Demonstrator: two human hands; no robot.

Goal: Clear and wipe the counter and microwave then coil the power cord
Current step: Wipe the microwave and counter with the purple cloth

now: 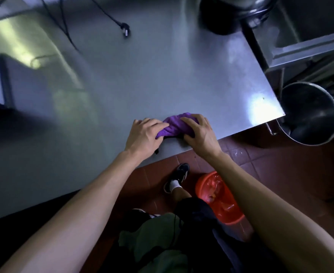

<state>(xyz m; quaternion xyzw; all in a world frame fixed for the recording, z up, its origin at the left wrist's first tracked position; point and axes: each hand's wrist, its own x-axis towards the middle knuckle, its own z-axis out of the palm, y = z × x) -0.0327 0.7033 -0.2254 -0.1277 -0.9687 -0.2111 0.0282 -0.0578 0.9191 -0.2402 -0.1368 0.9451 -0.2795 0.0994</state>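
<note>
At the near edge of the steel worktop (pixel 162 75), both hands bear on a bunched purple cloth (pixel 175 126). The left hand (pixel 144 133) covers the cloth's left end, its fingers (pixel 142 121) bent over the fabric; whether they pinch it or only press cannot be told. The right hand (pixel 199 131) lies on the right end with fingers (pixel 189 123) spread and curved down over it, pressing. The cloth sits close to the worktop's front edge and near its right corner. The power cord (pixel 103 12) runs loose across the far side, its plug (pixel 125 30) lying flat, well apart from the hands. The cord is not yet coiled. The microwave cannot be identified with certainty; a blurred box form stands at far left. Below the edge, on the tiled floor, stand an orange bin (pixel 217 196) and a steel pot (pixel 310 113). Judged risks: a wipe stroke toward the edge could carry the cloth off the worktop onto the floor or into the bin, since little surface remains in front of it. A long stroke outward could snag the cord and drag the plug. Motion blur limits finer detail.
</note>
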